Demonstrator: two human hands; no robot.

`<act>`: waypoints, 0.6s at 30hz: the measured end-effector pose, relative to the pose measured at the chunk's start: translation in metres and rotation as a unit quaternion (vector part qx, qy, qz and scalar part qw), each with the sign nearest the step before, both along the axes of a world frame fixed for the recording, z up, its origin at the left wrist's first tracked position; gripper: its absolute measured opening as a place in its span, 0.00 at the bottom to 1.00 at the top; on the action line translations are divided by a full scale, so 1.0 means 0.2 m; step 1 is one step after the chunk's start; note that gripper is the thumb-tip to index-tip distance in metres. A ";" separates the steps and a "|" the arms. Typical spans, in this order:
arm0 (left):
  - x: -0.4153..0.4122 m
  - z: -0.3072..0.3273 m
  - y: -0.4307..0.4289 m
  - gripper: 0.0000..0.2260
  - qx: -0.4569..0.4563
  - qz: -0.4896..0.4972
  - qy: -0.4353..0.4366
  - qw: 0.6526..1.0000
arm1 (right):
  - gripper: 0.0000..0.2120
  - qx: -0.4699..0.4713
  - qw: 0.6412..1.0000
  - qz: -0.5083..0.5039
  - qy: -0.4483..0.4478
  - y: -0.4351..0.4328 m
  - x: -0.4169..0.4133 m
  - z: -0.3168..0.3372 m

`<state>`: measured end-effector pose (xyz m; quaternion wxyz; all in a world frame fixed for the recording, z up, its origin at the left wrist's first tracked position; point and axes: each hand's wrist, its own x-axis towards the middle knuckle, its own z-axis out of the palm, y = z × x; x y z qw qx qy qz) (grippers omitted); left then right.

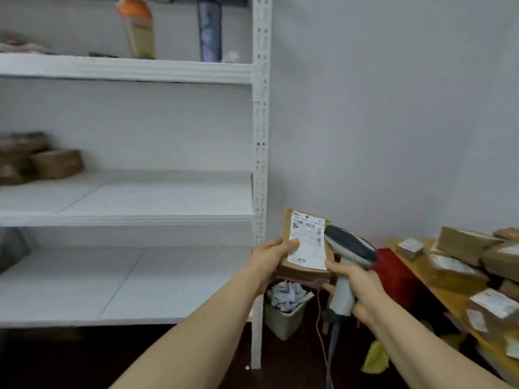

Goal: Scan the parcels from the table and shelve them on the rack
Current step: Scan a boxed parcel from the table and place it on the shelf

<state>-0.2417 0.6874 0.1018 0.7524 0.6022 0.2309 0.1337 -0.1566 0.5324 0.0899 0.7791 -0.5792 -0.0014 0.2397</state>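
While the left hand (273, 256) grips a flat brown parcel (307, 242) just to the right of the rack (261, 136), below the level of its middle shelf, the right hand (358, 287) holds a grey scanner (349, 247) a little farther right of the rack. The left thumb presses flat on the parcel's white label, which faces the camera. The other left fingers curl round the parcel's left edge and pass out of sight behind it. The right fingers are wrapped round the scanner's pale handle, with the thumb lying up along it near the parcel's lower right corner. The scanner's dark head overlaps the label's right edge; whether it touches the parcel I cannot tell. A cable (318, 318) hangs from the handle's base. Beside the foot of the rack's right front post stands a bin (283, 318) with crumpled paper in it. Well to the right of the rack, a wooden table (421, 272) carries a heap of labelled brown parcels (463, 245), and a red box (393, 272) sits at the table's rack-side end. At the far left of the rack's middle shelf sit brown boxes (56, 164). On its top shelf stand an orange-topped package (137, 29) and a dark roll (210, 29), both blurred.
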 end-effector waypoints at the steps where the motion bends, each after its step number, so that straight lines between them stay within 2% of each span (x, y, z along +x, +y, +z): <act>1: -0.13 0.02 0.13 0.16 0.008 0.011 0.003 1.000 | 0.16 0.001 1.000 0.024 0.010 0.16 -0.09 0.00; 5: -0.55 0.05 0.58 0.28 0.025 0.039 0.027 0.999 | 0.10 0.010 0.994 0.109 0.021 0.72 -0.39 0.05; 8: -0.79 0.05 0.86 0.31 -0.002 0.123 -0.008 0.992 | 0.11 0.010 0.986 0.168 0.003 1.08 -0.56 0.08; 13: -1.15 0.04 1.28 0.25 -0.031 0.295 -0.026 0.955 | 0.14 0.024 0.966 0.258 -0.010 1.59 -0.85 0.12; 18: -1.38 0.08 1.68 0.13 -0.024 0.382 -0.019 0.924 | 0.15 0.028 0.954 0.299 -0.006 2.06 -1.00 0.12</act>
